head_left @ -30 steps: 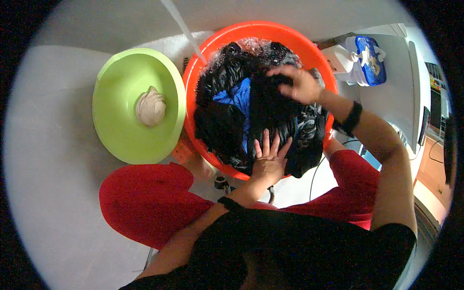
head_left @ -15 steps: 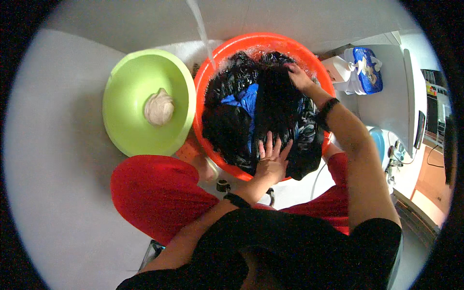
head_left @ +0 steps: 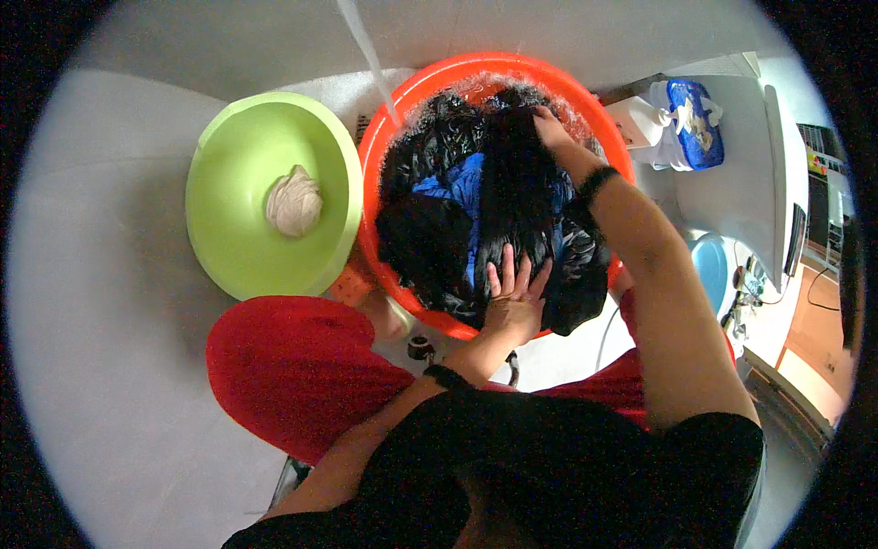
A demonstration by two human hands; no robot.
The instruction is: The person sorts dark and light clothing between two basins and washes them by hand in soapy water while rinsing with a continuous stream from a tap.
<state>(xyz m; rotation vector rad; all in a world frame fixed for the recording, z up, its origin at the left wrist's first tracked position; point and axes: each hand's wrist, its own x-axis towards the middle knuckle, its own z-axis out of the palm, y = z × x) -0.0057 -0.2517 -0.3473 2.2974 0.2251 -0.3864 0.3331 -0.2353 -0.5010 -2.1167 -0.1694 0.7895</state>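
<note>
A round orange-red basin (head_left: pixel 585 84) holds soaked black clothes (head_left: pixel 425 238) in foamy water, with a blue piece of cloth (head_left: pixel 466 188) showing among them. My left hand (head_left: pixel 514 306) lies with spread fingers on the black cloth at the basin's near side. At the far right of the basin, my right hand (head_left: pixel 554 134) is closed on a black garment (head_left: pixel 512 169); its fingertips are partly hidden by the fabric and suds. The garment stretches from that hand toward my left one.
A light green basin (head_left: pixel 210 174) with a twisted beige cloth (head_left: pixel 294 201) stands to the left. A stream of water (head_left: pixel 370 55) falls at the orange-red basin's far left rim. To the right are a white bottle (head_left: pixel 640 122), a blue-rimmed container (head_left: pixel 697 128) and a light blue basin (head_left: pixel 708 270).
My right hand has shifted a little left and away from me, its fingers now more hidden in the black fabric. The left hand stays nearly in place.
</note>
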